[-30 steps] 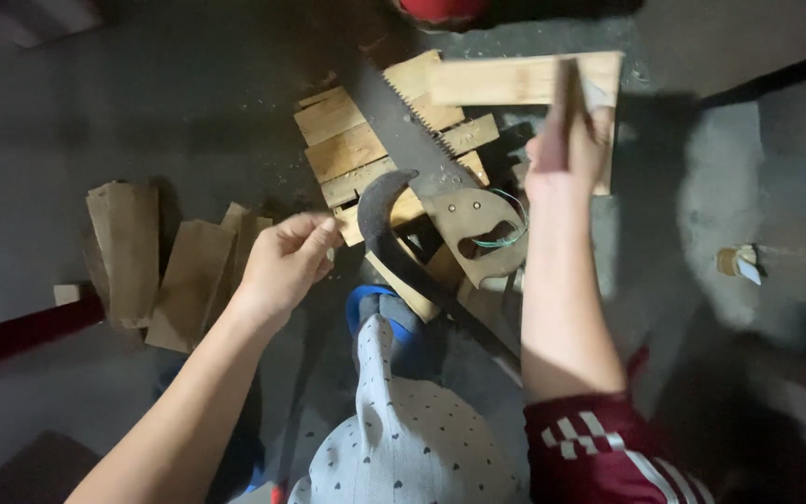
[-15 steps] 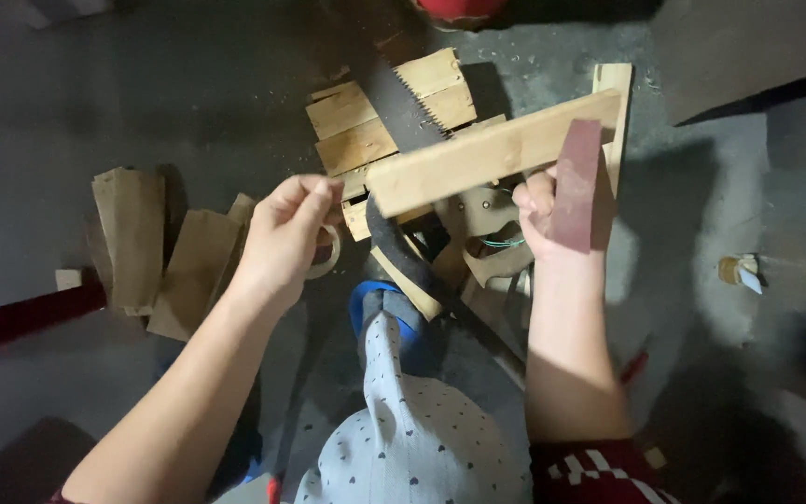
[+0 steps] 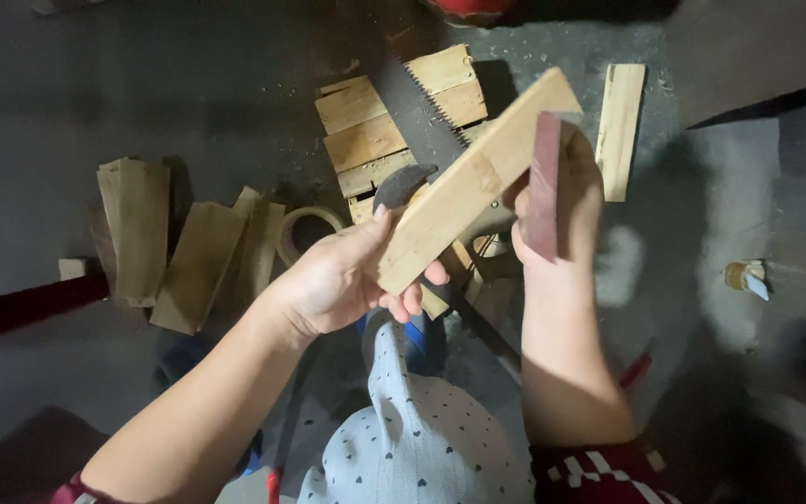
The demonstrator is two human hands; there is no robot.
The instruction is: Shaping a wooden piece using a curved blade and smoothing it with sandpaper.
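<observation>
Both bare forearms are reaching forward, the left hand [image 3: 338,280] curling palm-up with thumb on top and fingers [image 3: 412,297] wrapping underneath in a grip, the right hand [image 3: 552,219] standing upright, fingers pointing away, thumb side facing left.

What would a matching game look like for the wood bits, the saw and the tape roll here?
Things:
1. long wooden strip
2. dark red strip
3. handsaw
4. tape roll

Places:
A. lying on the floor across the stacked boards
B. held upright in the right hand
C. on the floor beside the leaning wood pieces
D. gripped at its lower end by the left hand

Pairs: 1-D, 2-B, 3-A, 4-C
</observation>
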